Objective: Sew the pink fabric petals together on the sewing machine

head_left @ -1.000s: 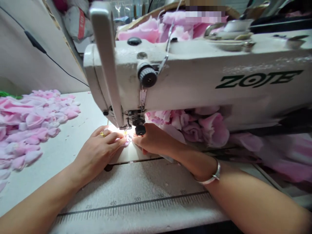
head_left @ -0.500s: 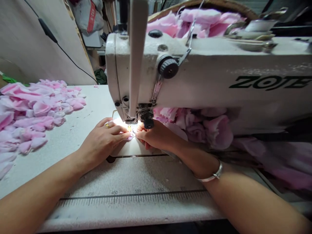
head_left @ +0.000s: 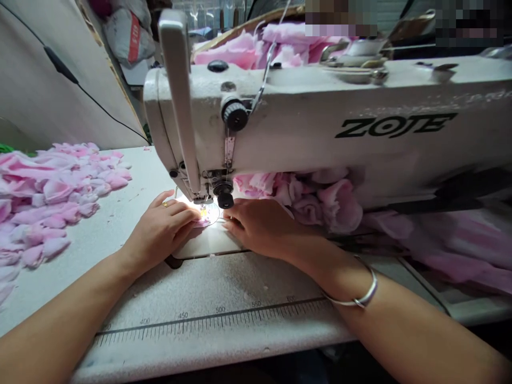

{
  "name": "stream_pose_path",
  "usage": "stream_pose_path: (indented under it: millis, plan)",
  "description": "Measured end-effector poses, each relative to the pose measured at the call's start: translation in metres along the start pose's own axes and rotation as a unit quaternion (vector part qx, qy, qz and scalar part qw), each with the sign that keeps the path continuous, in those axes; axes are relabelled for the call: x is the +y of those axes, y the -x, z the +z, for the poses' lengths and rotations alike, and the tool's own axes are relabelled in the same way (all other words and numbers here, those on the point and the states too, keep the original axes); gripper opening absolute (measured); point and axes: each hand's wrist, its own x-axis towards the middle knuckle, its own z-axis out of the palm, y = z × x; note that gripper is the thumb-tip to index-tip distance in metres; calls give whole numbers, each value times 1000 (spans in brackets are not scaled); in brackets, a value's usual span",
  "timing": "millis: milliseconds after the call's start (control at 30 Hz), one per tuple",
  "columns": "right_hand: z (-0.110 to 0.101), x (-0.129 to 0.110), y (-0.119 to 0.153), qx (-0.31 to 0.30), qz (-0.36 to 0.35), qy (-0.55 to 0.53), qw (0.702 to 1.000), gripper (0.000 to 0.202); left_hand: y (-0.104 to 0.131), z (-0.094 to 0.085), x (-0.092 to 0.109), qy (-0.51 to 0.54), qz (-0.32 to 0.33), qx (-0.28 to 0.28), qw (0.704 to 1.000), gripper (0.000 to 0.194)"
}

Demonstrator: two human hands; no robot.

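Observation:
My left hand (head_left: 162,229) lies beside the needle area of the white sewing machine (head_left: 296,122). Its thumb and fingers press on a small piece of pink fabric (head_left: 202,223), which is bright under the machine's lamp and partly covered by the fingertips. On the other side of the needle, my right hand (head_left: 260,226) has its fingers closed together. A thin dark curved strand (head_left: 218,212), perhaps thread, runs close to those fingertips. Whatever is between them is too small and glaring to make out.
A heap of pink fabric petals (head_left: 52,186) covers the table's left side. More pink fabric (head_left: 340,205) lies under the machine arm, and another pile (head_left: 232,50) sits behind it. A printed ruler scale (head_left: 220,320) runs along the table's front edge.
The camera view has shifted, so the machine appears farther left. My right hand has drawn slightly away from the needle, while my left stays on the fabric.

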Motion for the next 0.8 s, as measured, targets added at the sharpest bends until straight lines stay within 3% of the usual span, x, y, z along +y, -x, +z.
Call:
stream_pose_path:
  millis: [133,433,600,800]
  plan:
    - [5,-5,7,34,-67,49,996,11,-2,0,1,10,-1,7,1000,16]
    - [19,-13,-2,68,-111,89,987,12,-2,-2,2,-60,43,57,996,10]
    - [19,-15,1,77,-140,63,985,11,-3,-4,7,-104,52,31,993,14]
    - [17,-15,2,59,-123,49,989,12,-2,-2,9,-106,48,12,993,17]
